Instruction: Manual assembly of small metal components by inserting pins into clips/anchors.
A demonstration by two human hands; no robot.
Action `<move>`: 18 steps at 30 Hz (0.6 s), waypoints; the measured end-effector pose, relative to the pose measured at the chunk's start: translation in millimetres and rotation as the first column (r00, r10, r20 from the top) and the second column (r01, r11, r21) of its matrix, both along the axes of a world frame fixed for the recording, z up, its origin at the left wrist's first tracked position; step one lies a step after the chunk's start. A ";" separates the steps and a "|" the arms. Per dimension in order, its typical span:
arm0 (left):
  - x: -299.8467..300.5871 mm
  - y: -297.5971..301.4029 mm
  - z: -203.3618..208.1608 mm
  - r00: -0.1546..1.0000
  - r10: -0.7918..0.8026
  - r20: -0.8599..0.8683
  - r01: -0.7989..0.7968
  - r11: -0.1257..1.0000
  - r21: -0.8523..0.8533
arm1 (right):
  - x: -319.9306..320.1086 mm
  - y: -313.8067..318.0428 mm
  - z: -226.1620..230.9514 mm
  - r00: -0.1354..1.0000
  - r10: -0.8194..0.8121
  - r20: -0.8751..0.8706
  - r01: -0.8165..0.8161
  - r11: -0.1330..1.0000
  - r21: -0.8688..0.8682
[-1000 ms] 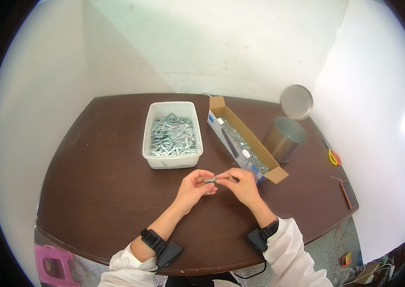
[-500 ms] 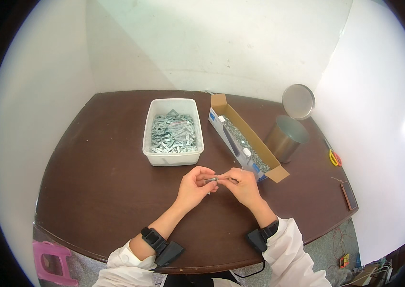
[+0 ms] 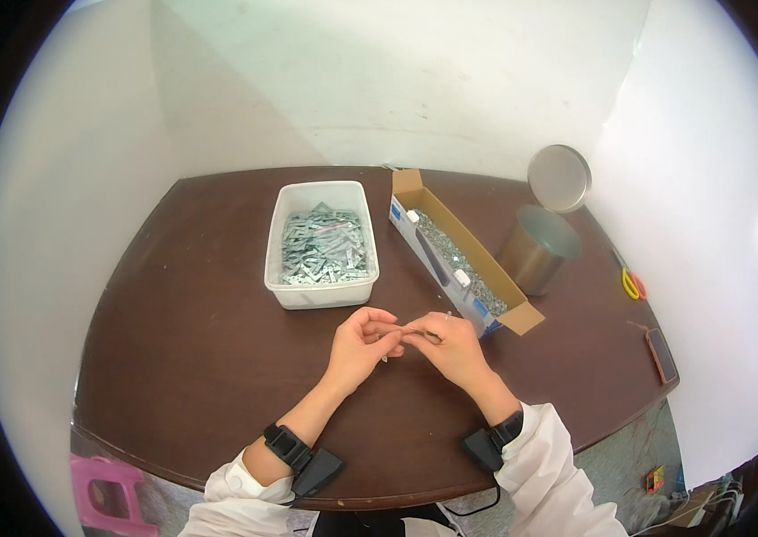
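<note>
My left hand (image 3: 359, 349) and my right hand (image 3: 451, 345) meet fingertip to fingertip over the near middle of the table. Pinched in the left fingers is a small metal piece, mostly hidden; a pale end of it (image 3: 385, 359) shows below them. The right thumb and forefinger are pressed together at the same spot, and whatever they grip is too small to make out. Just beyond the hands stands a white plastic bin (image 3: 323, 296) holding many flat metal strips (image 3: 325, 246). A long open cardboard box (image 3: 477, 268) of small metal parts (image 3: 451, 255) lies beyond the right hand.
Right of the box is a metal canister (image 3: 527, 259), its round lid (image 3: 560, 178) behind it. Scissors (image 3: 634, 285) with yellow and red handles and a phone-like slab (image 3: 661, 355) lie at the table's right edge. White panels (image 3: 397, 80) enclose the back and sides.
My fingertips have drawn closer around the metal piece, which shows less now. The view has shifted slightly; the bin, box and canister keep their places on the table.
</note>
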State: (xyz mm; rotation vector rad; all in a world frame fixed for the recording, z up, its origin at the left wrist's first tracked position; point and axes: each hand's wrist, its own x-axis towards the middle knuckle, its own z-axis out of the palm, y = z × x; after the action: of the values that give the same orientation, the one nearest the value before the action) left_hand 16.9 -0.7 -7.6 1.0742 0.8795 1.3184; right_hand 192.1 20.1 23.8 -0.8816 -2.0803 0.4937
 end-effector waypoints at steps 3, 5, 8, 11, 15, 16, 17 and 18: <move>-0.7 -0.4 0.5 1.000 0.021 0.003 -0.021 1.000 0.003 | 1.4 -0.5 6.0 0.990 0.000 0.143 0.001 1.000 -0.004; -1.6 -0.3 1.7 0.999 0.041 0.008 -0.041 0.999 0.010 | -3.8 -7.3 10.3 0.998 -0.035 0.045 0.039 0.994 -0.105; -3.2 1.1 3.7 0.993 0.120 0.008 -0.120 0.992 -0.035 | -4.2 -6.7 3.2 0.996 -0.075 -0.053 0.064 0.983 -0.174; -3.6 2.4 3.8 0.981 0.178 0.080 -0.174 0.983 -0.065 | -4.5 -8.0 -1.4 0.997 -0.070 -0.016 0.068 0.995 -0.074; -4.5 2.5 1.1 0.974 0.199 0.110 -0.196 0.980 -0.041 | -7.3 -9.8 -0.3 0.993 -0.096 0.065 0.089 0.990 0.113; -5.1 2.0 0.4 0.974 0.198 0.106 -0.196 0.980 -0.031 | -8.3 -10.8 0.1 0.993 -0.095 0.064 0.087 0.990 0.111; -4.2 2.2 0.8 0.975 0.196 0.107 -0.194 0.981 -0.031 | -8.1 -12.1 1.8 0.994 -0.105 0.039 0.101 0.992 0.075; -3.3 2.3 1.3 0.976 0.198 0.093 -0.197 0.980 -0.017 | -7.8 -12.9 2.8 0.993 -0.115 0.014 0.114 0.993 0.039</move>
State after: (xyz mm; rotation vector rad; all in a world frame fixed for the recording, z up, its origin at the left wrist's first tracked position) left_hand 13.6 1.6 -6.4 0.9281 0.9382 1.5168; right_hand 184.4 7.2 26.6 -0.9788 -2.0335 0.3860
